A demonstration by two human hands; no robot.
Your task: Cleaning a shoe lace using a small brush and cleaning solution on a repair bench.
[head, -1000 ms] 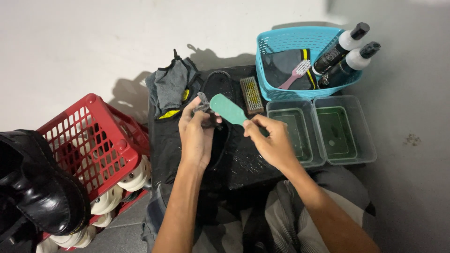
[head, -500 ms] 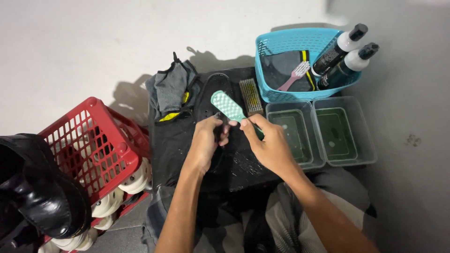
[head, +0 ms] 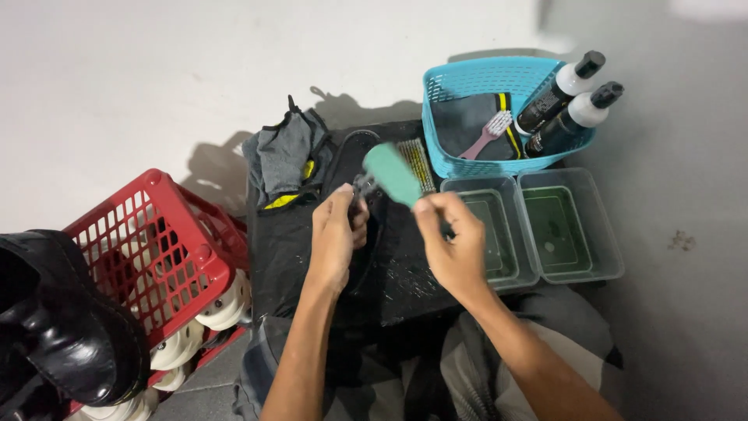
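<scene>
floor (head: 140, 86) | red basket (head: 148, 249) | black mat (head: 296, 249) | two clear tubs (head: 538, 234)

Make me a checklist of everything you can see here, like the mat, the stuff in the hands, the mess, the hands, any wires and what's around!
Surface: black mat on a pale floor, speckled wet near the middle.
Job's things: green brush and a dark item, too hidden to identify.
Clutter: grey cloth; blue basket with pink brush and two bottles; two clear tubs of greenish water; bristle brush.
Grippers: left hand holds the dark item; right hand holds the green brush.
Cables: nothing seen.
Surroundings: red crate, black shoes, white wall.
</scene>
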